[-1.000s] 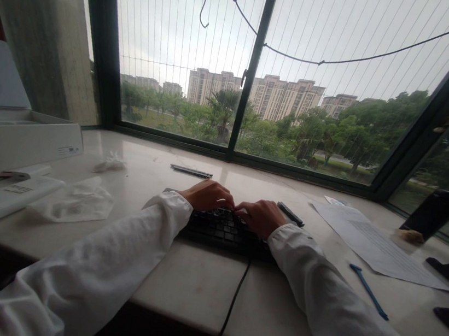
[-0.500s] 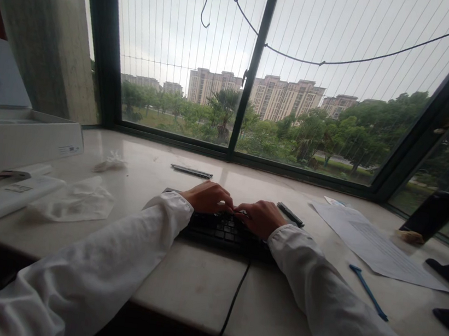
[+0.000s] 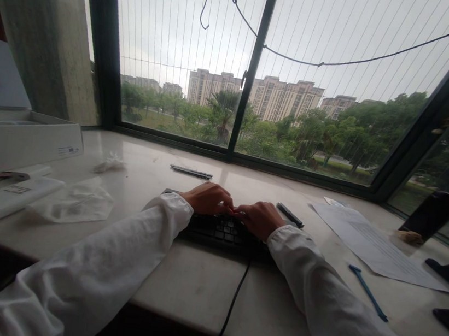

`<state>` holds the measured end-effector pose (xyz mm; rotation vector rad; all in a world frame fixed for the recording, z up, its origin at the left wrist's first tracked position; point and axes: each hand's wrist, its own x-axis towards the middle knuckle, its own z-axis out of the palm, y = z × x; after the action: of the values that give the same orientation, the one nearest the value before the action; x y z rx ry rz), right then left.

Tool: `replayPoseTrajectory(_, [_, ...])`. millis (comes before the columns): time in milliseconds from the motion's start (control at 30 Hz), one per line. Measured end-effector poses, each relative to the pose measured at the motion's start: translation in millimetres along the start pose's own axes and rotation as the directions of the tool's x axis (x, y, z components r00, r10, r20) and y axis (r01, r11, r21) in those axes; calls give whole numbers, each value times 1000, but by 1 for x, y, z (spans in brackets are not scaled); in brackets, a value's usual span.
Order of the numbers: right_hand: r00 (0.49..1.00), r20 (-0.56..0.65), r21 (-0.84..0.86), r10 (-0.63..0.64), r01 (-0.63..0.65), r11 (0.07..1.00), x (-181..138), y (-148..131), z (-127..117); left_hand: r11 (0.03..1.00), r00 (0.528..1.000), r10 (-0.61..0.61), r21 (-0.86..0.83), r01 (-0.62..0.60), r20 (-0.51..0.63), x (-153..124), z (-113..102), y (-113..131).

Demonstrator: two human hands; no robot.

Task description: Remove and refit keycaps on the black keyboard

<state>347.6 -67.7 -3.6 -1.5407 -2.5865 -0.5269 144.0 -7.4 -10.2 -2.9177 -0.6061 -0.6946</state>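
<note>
A black keyboard (image 3: 226, 234) lies on the pale stone sill, its cable (image 3: 235, 301) running down over the front edge. Above its back rows, my left hand (image 3: 208, 198) and my right hand (image 3: 258, 217) meet, fingertips bent together over the keys. The fingers of both are closed, and whatever sits between them is too small or hidden to make out. Both hands and sleeves cover parts of the keyboard. Just behind my right hand is a narrow dark strip (image 3: 290, 215); a similar strip (image 3: 191, 172) lies farther back, beyond my left hand.
To the left stand an open white box (image 3: 21, 141), a white case (image 3: 17, 201) with a dark tool on it, and crumpled white plastic (image 3: 75, 201). At right lie a printed sheet (image 3: 372, 242), a blue stick tool (image 3: 368, 293) and a propped phone (image 3: 433, 217). Windows close off the back.
My fingertips have shifted very slightly over the keys, still meeting at the same spot. Everything else stays in place.
</note>
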Motion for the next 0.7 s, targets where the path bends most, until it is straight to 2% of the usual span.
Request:
replayPoseTrajectory(233, [1000,-20,-11,8,-8,1000,0,-1,0,1000,1000,-15,-3,15,10,0,1,0])
replayPoseTrajectory(700, [1000,26,-43,16,-15,999,0,0,-2,1000,999,-13,25,12,37,0,0,1])
